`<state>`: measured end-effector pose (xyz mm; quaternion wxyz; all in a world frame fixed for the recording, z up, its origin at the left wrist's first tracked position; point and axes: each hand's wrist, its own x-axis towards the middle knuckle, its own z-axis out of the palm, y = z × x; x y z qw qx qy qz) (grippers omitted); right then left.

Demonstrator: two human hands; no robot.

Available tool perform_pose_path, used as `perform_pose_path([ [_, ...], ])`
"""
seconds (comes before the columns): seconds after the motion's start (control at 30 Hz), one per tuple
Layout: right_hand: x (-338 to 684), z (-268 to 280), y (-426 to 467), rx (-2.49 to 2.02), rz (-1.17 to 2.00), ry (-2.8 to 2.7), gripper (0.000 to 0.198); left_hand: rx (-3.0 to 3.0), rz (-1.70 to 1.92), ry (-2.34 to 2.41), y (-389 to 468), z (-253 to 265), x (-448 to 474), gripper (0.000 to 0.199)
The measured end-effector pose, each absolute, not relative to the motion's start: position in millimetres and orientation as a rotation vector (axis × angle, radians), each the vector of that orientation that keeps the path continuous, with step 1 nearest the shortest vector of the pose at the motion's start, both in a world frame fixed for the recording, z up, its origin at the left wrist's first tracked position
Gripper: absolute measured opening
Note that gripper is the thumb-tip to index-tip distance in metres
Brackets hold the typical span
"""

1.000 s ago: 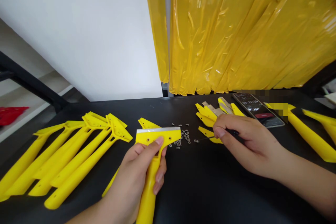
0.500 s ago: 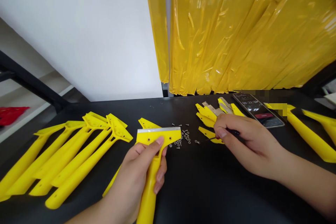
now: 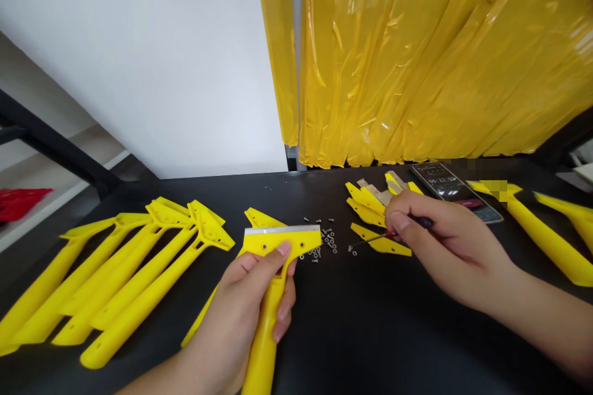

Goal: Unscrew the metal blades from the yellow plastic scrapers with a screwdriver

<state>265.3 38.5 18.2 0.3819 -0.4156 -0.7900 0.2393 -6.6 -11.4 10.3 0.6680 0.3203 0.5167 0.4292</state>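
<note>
My left hand (image 3: pixel 254 290) is closed around a yellow scraper (image 3: pixel 301 241), thumb pressed on its wide head. A thin metal blade (image 3: pixel 278 230) lines the top edge of that head, and two small holes show in its face. Pinched in my right hand (image 3: pixel 447 244) is a screwdriver (image 3: pixel 373 239), its slim shaft pointing left. The tip is at or very near a small screw (image 3: pixel 351 248) on the table; contact cannot be made out. More screws and nuts (image 3: pixel 330 239) lie loose between the hands. Yellow plates (image 3: pixel 386 247) rest beside the screwdriver.
Several yellow scraper handles (image 3: pixel 152 284) lie in a row at the left, and more (image 3: pixel 546 234) at the right. A phone (image 3: pixel 456 188) with a running timer lies at the back right. Yellow plastic sheeting (image 3: pixel 417 62) hangs behind the black table (image 3: pixel 352 333).
My right hand has shifted slightly right, and the screwdriver's shaft now shows more clearly beside the small screw. The scraper in my left hand has moved very slightly right.
</note>
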Motion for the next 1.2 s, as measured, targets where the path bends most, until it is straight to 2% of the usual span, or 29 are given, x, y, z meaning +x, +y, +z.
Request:
perform_pose_path([
  [0.33,255.0,19.9,22.0,-0.899,0.903,-1.524,0.019,0.654,0.834,1.164,-17.4,6.4,-3.1,0.041],
  [0.9,252.6,15.7,16.1,-0.913,0.94,-1.649,0.022,0.578,0.711,1.083,-24.9,6.6,3.4,0.038],
  [1.2,254.9,18.0,13.7,-0.941,0.893,-1.783,0.017,0.567,0.667,1.079,-20.9,5.6,1.7,0.037],
])
